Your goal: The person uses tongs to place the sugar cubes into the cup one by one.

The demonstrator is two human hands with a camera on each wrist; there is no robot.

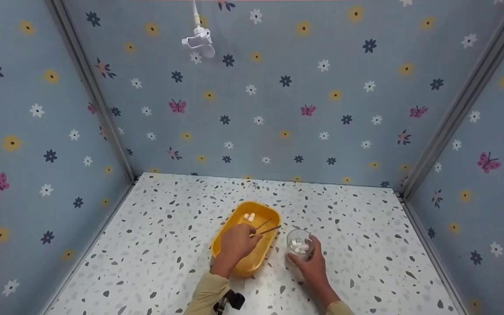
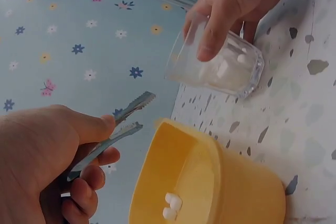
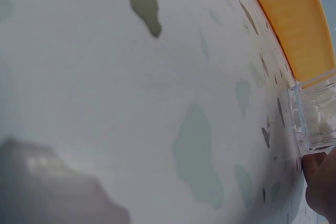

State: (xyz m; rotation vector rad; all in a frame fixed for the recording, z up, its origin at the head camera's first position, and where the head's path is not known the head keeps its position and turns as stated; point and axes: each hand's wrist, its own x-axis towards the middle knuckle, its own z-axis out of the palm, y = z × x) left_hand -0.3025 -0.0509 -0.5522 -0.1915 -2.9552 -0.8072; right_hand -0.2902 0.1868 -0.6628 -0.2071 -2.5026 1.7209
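Serrated metal tongs [image 2: 113, 137] are pinched in my left hand [image 1: 237, 241], which is over the yellow tray [image 1: 246, 267]. The tongs' tips stand apart with nothing between them. A few small white cubes [image 1: 249, 217] lie at the tray's far end, and they show in the left wrist view too. To the right of the tray, my right hand [image 1: 313, 262] grips a clear glass [image 1: 293, 235] by its sides. White pieces [image 1: 299, 246] lie at the bottom of the glass, which rests upright on the table. In the right wrist view only part of that glass shows.
The speckled white tabletop [image 1: 155, 245] runs around the tray and glass. Flower-patterned panels [image 1: 278, 87] close in the back and both sides. A white clamp-like holder [image 1: 199, 41] hangs by the back panel. A dark device [image 1: 233, 301] sits at the left wrist.
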